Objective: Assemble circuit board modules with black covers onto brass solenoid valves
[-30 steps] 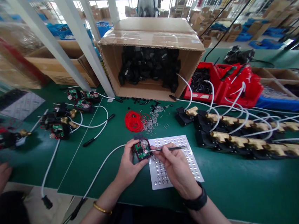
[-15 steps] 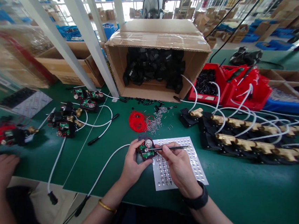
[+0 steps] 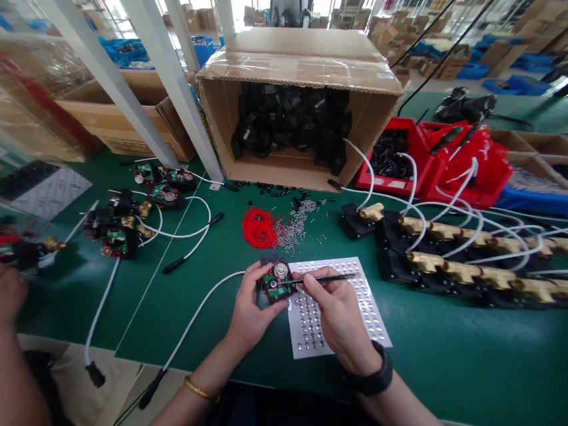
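Lower centre of frame: the left hand (image 3: pixel 247 310) is curled around a small black housing with green circuit board (image 3: pixel 277 283), just above the green table (image 3: pixel 453 357). The right hand (image 3: pixel 337 315) pinches a thin black probe (image 3: pixel 320 279), tip on the board; a slip might scratch components.

Worktop (image 3: pixel 459 363): green. Bins (image 3: pixel 453 166): red. Carton (image 3: pixel 295 71): brown. Wire coil (image 3: pixel 258 229): red. Sheet (image 3: pixel 368 305): white, dotted. Valve fittings (image 3: pixel 471 275): brass.

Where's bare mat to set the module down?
Widest bare mat: near edge, right of the dotted sheet, in front of the brass valve row. Also left of the left hand gripping the module, past the white cable. Crowded: red wire coil and pins between sheet and cardboard box.
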{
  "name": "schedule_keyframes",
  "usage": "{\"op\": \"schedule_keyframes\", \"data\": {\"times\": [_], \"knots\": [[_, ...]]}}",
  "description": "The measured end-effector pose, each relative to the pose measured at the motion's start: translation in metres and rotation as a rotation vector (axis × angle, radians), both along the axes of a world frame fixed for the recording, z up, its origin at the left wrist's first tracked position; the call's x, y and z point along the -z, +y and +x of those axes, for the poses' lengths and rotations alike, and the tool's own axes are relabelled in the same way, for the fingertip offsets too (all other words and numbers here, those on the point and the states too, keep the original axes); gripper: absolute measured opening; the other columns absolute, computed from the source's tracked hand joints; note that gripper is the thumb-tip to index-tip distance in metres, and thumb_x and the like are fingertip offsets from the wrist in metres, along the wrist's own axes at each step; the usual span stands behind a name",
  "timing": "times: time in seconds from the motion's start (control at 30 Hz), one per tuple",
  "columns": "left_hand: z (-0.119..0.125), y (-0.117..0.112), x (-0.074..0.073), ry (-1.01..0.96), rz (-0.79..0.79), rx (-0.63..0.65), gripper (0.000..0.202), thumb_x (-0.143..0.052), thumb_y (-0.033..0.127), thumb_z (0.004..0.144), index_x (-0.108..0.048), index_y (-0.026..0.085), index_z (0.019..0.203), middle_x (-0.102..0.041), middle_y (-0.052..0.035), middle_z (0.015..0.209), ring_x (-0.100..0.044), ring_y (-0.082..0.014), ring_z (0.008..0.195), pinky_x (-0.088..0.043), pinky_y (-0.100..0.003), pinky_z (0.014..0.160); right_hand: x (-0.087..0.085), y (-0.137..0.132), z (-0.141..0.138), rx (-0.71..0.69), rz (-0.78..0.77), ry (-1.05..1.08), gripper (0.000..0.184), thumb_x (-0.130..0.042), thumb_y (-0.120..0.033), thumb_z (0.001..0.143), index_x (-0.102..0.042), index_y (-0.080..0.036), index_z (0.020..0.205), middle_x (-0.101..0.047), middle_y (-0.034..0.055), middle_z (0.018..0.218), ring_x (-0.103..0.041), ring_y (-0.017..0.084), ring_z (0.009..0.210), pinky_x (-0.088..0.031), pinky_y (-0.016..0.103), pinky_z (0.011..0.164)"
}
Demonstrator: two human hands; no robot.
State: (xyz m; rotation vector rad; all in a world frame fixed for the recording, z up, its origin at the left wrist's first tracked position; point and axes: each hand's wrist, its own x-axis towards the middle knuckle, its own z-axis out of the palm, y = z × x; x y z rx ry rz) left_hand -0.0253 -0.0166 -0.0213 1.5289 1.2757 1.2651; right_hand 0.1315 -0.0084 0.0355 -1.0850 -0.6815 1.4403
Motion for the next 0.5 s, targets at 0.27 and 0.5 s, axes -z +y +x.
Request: {"op": "schedule_keyframes", "data": {"times": [0.27,0.5], "knots": [[0.0004,-0.0002,-0.0011,-0.001,0.002,0.015,0.060,-0.073,0.026,0.069,-0.046,0.023,0.122,-0.040,-0.0107,0.128,-0.038,-0.0290,0.124,-0.027,-0.048,0.107,-0.0004,0.0009,-0.0008,0.001,-0.015,-0.005,0.018,-0.072,-0.030,0.069,-0.061,-0.016,0.074,-0.069,0.0037,0.078,-0.062,0.018,0.076,-0.045,0.033,0.075],[0.0060,-0.0014,-0.0090,-0.128,-0.077,0.007,0.073,-0.072,0.025,0.069,-0.032,0.022,0.131,-0.040,-0.0112,0.130,-0.042,-0.0261,0.122,-0.035,-0.043,0.105,-0.0003,0.0014,-0.0006,-0.019,-0.001,-0.046,0.018,-0.071,-0.029,0.071,-0.060,-0.016,0.075,-0.069,0.0044,0.080,-0.062,0.018,0.078,-0.044,0.032,0.075]]}}
